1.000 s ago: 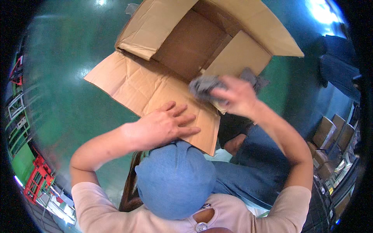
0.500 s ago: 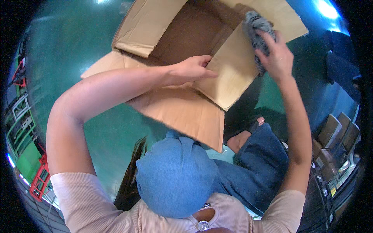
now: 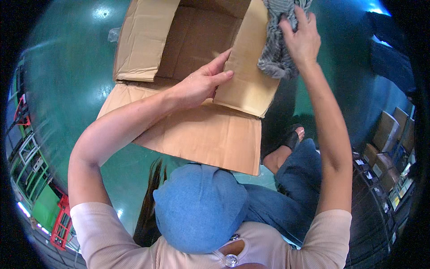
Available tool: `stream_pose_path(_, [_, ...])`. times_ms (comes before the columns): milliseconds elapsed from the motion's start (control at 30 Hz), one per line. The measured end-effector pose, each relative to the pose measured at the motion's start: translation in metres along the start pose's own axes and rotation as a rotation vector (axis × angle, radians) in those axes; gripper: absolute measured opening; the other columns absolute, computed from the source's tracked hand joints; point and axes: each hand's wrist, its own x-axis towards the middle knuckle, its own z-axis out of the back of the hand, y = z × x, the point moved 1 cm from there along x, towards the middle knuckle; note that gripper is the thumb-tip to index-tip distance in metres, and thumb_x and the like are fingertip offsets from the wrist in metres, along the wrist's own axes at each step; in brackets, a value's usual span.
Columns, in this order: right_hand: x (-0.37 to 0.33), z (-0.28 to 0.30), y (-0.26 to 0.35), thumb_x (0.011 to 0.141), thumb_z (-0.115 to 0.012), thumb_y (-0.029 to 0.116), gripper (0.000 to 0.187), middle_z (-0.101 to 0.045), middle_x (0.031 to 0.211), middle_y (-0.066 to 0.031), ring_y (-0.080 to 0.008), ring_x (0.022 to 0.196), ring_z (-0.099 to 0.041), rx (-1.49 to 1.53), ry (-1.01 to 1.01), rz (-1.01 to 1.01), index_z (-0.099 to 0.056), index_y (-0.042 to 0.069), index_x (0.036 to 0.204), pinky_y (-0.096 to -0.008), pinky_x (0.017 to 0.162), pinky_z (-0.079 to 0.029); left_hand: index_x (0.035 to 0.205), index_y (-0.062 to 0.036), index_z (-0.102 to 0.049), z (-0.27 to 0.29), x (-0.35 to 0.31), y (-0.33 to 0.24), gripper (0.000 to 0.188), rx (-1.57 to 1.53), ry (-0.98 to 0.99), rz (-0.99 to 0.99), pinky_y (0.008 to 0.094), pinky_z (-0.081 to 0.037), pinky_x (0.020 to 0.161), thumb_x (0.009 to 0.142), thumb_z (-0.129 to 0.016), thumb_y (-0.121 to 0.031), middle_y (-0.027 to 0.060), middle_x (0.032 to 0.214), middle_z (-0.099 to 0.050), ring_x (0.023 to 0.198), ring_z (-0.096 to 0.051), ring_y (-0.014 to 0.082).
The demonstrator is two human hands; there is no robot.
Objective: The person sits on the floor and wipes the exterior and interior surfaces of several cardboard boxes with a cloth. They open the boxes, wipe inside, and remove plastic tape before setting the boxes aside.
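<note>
A brown cardboard box [image 3: 197, 42] stands in front of me with its flaps folded outward. My left hand [image 3: 201, 85] grips the inner edge of the right flap [image 3: 246, 76], with the thumb lying over it. Some of its fingers are hidden by the flap. At the upper right, my right hand [image 3: 303, 40] is closed on a crumpled grey striped cloth [image 3: 273, 54]. The cloth rests against the outer part of that same flap, its lower end hanging near the flap's edge. The near flap [image 3: 201, 139] spreads toward me.
A green floor [image 3: 76, 98] surrounds the box. A clear plastic scrap [image 3: 113, 35] lies left of it. My bent leg in jeans [image 3: 286, 193] is at the lower right. Cardboard boxes [image 3: 385, 166] stand far right, and a red metal frame [image 3: 60, 224] far left.
The box has shifted up and left in the view. My right hand and the cloth have moved up and left too, and more of the cloth shows. The left hand stays at the flap's edge.
</note>
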Motion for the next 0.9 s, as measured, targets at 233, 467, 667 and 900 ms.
stream_pose_path(233, [-0.108,0.034,0.084,0.054,-0.078,0.028,0.052,-0.052,0.106,-0.0191,-0.0323,0.079,-0.063,0.27,0.428,0.105,-0.066,0.017,0.103,-0.0405,0.065,-0.054,0.148,-0.016,-0.009,0.011,0.001,0.002,0.069,-0.109,0.042,-0.009,0.0345,-0.046,0.095,0.09,-0.041,0.0,0.0041,0.144,-0.034,0.127,-0.04,0.0176])
stream_pose_path(467, [0.0,-0.003,0.06,0.07,-0.068,0.02,0.036,-0.05,0.117,-0.0233,-0.0399,0.104,-0.049,0.136,-0.005,-0.007,-0.06,0.005,0.102,-0.0457,0.089,-0.041,0.148,-0.0144,0.003,0.003,-0.01,-0.001,0.09,-0.205,0.199,-0.122,0.0337,-0.044,0.097,0.078,-0.047,0.011,0.0091,0.139,-0.039,0.117,-0.049,0.0202])
stream_pose_path(667, [-0.104,0.021,0.106,0.059,-0.073,0.013,0.047,-0.049,0.115,-0.0207,-0.0378,0.109,-0.046,0.35,0.342,0.213,-0.058,0.008,0.103,-0.0487,0.091,-0.041,0.124,-0.0043,-0.053,0.022,-0.006,0.016,0.046,0.286,0.142,-0.183,0.0339,-0.033,0.105,0.079,-0.053,0.004,0.0078,0.128,-0.051,0.121,-0.043,0.0184])
stream_pose_path(900, [0.036,-0.029,0.061,0.083,-0.061,0.016,0.031,-0.054,0.11,-0.0227,-0.0383,0.103,-0.051,0.359,0.046,-0.051,-0.055,-0.004,0.106,-0.0427,0.092,-0.04,0.138,-0.0023,-0.027,0.022,-0.019,0.013,0.066,-0.207,0.05,-0.165,0.037,-0.027,0.108,0.08,-0.057,-0.009,0.0109,0.136,-0.042,0.126,-0.038,0.0224])
